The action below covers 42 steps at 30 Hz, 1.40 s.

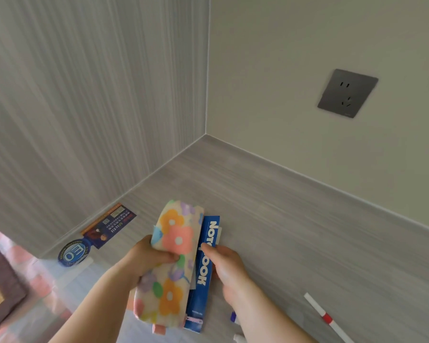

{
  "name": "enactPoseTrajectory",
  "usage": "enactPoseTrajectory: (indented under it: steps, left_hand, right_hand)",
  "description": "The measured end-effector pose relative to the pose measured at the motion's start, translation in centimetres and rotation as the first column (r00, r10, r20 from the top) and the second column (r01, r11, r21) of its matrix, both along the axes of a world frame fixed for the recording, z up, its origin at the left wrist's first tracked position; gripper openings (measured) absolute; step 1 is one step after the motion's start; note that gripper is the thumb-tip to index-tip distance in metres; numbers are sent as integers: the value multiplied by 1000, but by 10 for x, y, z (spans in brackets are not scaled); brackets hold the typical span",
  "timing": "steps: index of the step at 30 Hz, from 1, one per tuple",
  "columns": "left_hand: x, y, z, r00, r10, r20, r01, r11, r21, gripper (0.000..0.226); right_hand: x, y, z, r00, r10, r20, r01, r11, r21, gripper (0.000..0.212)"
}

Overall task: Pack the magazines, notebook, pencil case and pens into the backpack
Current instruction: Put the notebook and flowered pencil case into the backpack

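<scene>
My left hand [146, 256] grips a flower-print fabric pencil case [174, 246], held on its long axis above the desk. Right beside it stands a blue notebook [204, 263] on edge, with my right hand [227, 263] closed on its right side, thumb on the cover. A white pen with a red band [326, 316] lies on the desk at the lower right. Under my right forearm a blue pen tip [233, 316] and a white pen end [238, 338] peek out. No backpack or magazines are in view.
The grey wood-grain desk [282, 206] sits in a corner between two walls. A dark wall socket [347, 93] is on the right wall. Stickers [102, 231] lie along the left wall. A pink patterned fabric [22, 280] shows at the lower left.
</scene>
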State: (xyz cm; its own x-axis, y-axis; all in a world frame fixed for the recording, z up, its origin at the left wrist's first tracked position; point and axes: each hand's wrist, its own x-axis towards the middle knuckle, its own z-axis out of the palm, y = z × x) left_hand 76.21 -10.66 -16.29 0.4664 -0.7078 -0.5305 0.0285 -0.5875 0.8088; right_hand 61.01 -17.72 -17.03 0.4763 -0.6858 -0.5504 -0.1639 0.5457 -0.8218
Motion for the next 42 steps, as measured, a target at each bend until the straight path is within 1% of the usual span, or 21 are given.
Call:
enactPoseTrajectory:
  steps: [2, 4, 7, 9, 10, 12, 14, 15, 18, 20, 22, 24, 25, 27, 28, 32, 36, 38, 39, 40, 42]
  left_hand:
    - [-10, 0, 7, 996, -12, -86, 1, 992, -128, 63]
    - [-22, -5, 16, 982, -55, -181, 9, 969, -248, 50]
    - [-47, -19, 34, 942, -172, -287, 49, 919, -392, 38]
    - [-69, -30, 46, 920, -243, -307, 82, 886, -456, 36]
    - [-81, -35, 52, 912, -275, -303, 103, 872, -479, 37]
    - [-111, -46, 63, 905, -336, -260, 168, 845, -507, 48]
    - [-148, -55, 74, 917, -360, -171, 229, 827, -514, 55]
    - [-168, -58, 78, 927, -357, -112, 253, 819, -515, 52]
    - [-235, -62, 87, 946, -318, 64, 310, 825, -472, 49]
    - [-281, -58, 93, 928, -344, 144, 370, 805, -464, 38]
    - [-327, -51, 98, 905, -383, 182, 422, 769, -480, 21]
    - [-372, -42, 103, 887, -431, 168, 454, 741, -496, 25]
    - [-395, -37, 106, 873, -473, 119, 463, 725, -510, 26]
    - [-444, -26, 110, 818, -574, 17, 491, 683, -541, 22]
    - [-469, -20, 113, 787, -617, -1, 513, 655, -555, 22]
    - [-572, 2, 124, 681, -732, 12, 607, 555, -569, 32]
    - [-656, 25, 129, 597, -802, 41, 650, 453, -610, 29]
    - [-687, 28, 129, 619, -781, 84, 642, 440, -628, 27]
    - [-702, 29, 130, 632, -762, 144, 654, 424, -626, 26]
    - [-715, 28, 131, 630, -744, 224, 680, 389, -621, 24]
    - [-743, 27, 137, 577, -718, 390, 747, 270, -608, 23]
  right_hand:
    - [-12, -4, 8, 1000, -22, 16, 22, 999, -39, 2]
    - [-28, -8, 18, 998, -36, 59, 41, 996, -84, 5]
    - [-58, -12, 34, 979, -177, 99, 196, 950, -242, 20]
    - [-85, -14, 47, 969, -208, 135, 238, 936, -261, 27]
    - [-101, -15, 53, 969, -185, 164, 221, 946, -238, 25]
    - [-134, -14, 65, 970, -133, 205, 170, 969, -179, 17]
    - [-167, -12, 77, 977, -90, 196, 130, 970, -205, 20]
    - [-182, -8, 84, 980, -81, 184, 125, 963, -239, 23]
    - [-232, 6, 97, 981, -141, 132, 178, 925, -335, 29]
    - [-269, 19, 101, 966, -243, 89, 259, 891, -373, 31]
    - [-308, 35, 103, 923, -379, 65, 374, 843, -386, 26]
    - [-352, 52, 107, 859, -512, 26, 477, 780, -406, 24]
    - [-376, 61, 111, 830, -558, 13, 510, 749, -424, 22]
    - [-428, 80, 119, 785, -620, -12, 541, 694, -476, 20]
    - [-455, 90, 124, 766, -642, -26, 546, 672, -501, 21]
    - [-557, 131, 141, 692, -721, -30, 582, 583, -568, 29]
    - [-644, 171, 157, 556, -831, -9, 637, 433, -638, 25]
    - [-681, 188, 166, 464, -885, 43, 676, 322, -663, 28]
    - [-699, 197, 172, 420, -905, 69, 683, 266, -680, 30]
    - [-714, 204, 179, 387, -918, 86, 677, 220, -702, 32]
    - [-745, 217, 195, 325, -939, 113, 624, 123, -772, 36]
